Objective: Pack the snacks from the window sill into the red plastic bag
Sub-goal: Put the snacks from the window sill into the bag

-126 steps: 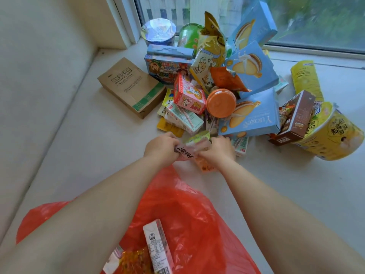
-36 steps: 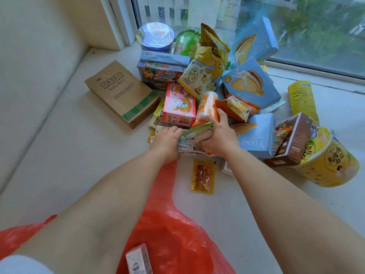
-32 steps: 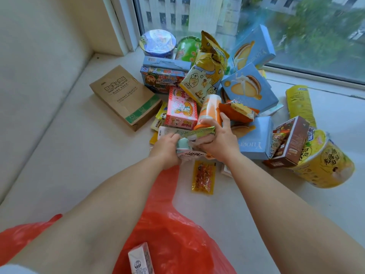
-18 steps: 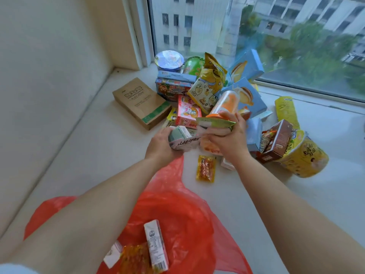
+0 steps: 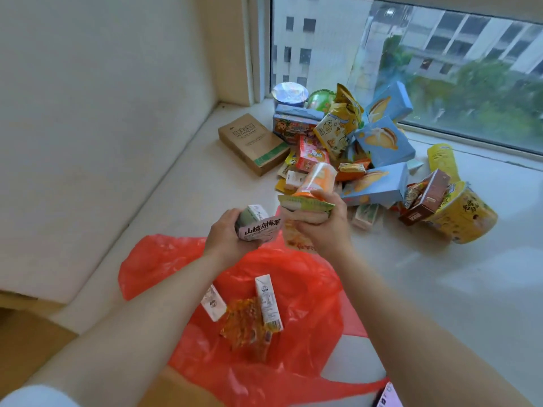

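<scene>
Left hand [image 5: 226, 236]: clamped on pink carton [image 5: 258, 229].
Right hand [image 5: 326, 227]: gripping orange cup [image 5: 318, 179] and packets.
Bag [image 5: 305, 289]: open beneath both hands.

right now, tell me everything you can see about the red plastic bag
The red plastic bag is thin, glossy, crumpled film, lying slack and spread on the sill below both hands. Two small white cartons and an orange clear-wrapped snack pack rest on it; whether they lie inside its mouth is unclear. The left forearm crosses over its left side. Its near edge runs out of view.
</scene>
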Motion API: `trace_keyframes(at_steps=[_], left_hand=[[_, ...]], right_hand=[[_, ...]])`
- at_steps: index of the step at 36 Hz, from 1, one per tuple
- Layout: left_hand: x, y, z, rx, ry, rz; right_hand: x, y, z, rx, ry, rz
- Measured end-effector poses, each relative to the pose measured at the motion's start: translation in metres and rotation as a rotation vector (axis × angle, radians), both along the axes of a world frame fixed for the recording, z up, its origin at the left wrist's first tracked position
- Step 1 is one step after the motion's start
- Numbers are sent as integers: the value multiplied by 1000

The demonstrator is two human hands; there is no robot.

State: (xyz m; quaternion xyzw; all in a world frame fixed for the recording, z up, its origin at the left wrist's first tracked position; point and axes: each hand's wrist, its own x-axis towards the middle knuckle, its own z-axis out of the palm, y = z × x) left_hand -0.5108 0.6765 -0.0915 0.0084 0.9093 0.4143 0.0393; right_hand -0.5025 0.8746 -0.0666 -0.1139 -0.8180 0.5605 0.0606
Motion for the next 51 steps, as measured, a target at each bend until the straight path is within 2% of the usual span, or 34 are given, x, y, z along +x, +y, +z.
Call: trace_keyframes(at_steps=[5, 8, 14, 17, 23, 29, 36, 41, 45, 49, 51], left_hand=[[37, -27, -6, -3, -12, 7], [60, -40, -8, -90, -7, -17], [89, -65, -13, -449, -36, -146], [90, -80, -18, -558, -51, -200], [71, -107, -21, -732, -127, -342], [47, -129, -31, -796, -173, -445], [33, -150, -46, -756, -234, -451], [24, -161, -55, -705, -276, -415], [12, -167, -61, -736, -240, -451], [3, -169, -65, -798, -190, -504], [0, -169, -67, -816, -183, -524]], right_hand=[[25, -7, -10, 86, -91, 177], [42, -11, -14, 136, -150, 272], [70, -20, -26, 281, -251, 486], [77, -24, -29, 338, -333, 575], [71, -40, -25, 594, -443, 731], [69, -83, -31, 642, -529, 735], [77, -121, -49, 757, -568, 642], [84, -138, -58, 850, -596, 712], [81, -142, -63, 937, -661, 759], [63, -143, -58, 842, -785, 737], [51, -137, -56, 785, -717, 616]])
